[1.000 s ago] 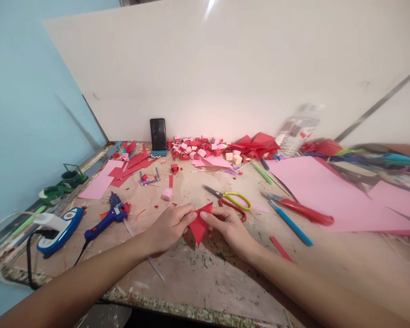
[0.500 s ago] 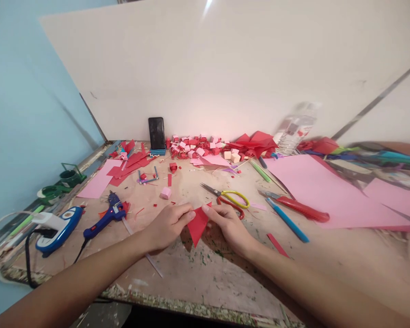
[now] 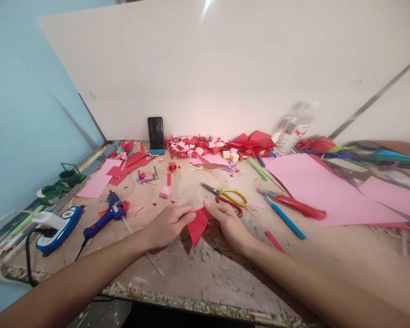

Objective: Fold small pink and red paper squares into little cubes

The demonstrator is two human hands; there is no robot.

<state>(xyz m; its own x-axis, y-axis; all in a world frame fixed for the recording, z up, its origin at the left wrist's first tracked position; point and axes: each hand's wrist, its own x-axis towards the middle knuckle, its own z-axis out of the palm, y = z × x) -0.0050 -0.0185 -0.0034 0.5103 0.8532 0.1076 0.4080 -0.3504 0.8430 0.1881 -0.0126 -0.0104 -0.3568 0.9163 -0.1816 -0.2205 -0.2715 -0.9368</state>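
Note:
A small red paper piece [image 3: 198,226], narrowing to a point at the bottom, is held between both hands near the middle of the table. My left hand [image 3: 168,224] pinches its upper left corner between thumb and fingers. At the upper right edge, my right hand [image 3: 227,223] grips the same piece with its thumb on top. Just behind the right hand lie scissors [image 3: 225,193] with one yellow and one red handle. A pink paper cube [image 3: 165,192] sits beyond my left hand.
Left are a blue glue gun [image 3: 105,218] and a power strip [image 3: 59,230]. Right lie a red cutter [image 3: 300,207], a blue pen [image 3: 285,218] and pink sheets [image 3: 328,191]. Along the back stand a phone [image 3: 156,132], piled paper cubes [image 3: 194,146] and a bottle [image 3: 293,130].
The fingers have shifted very slightly on the red paper, and the right thumb sits a little higher. Objects on the right appear slightly farther left in the view.

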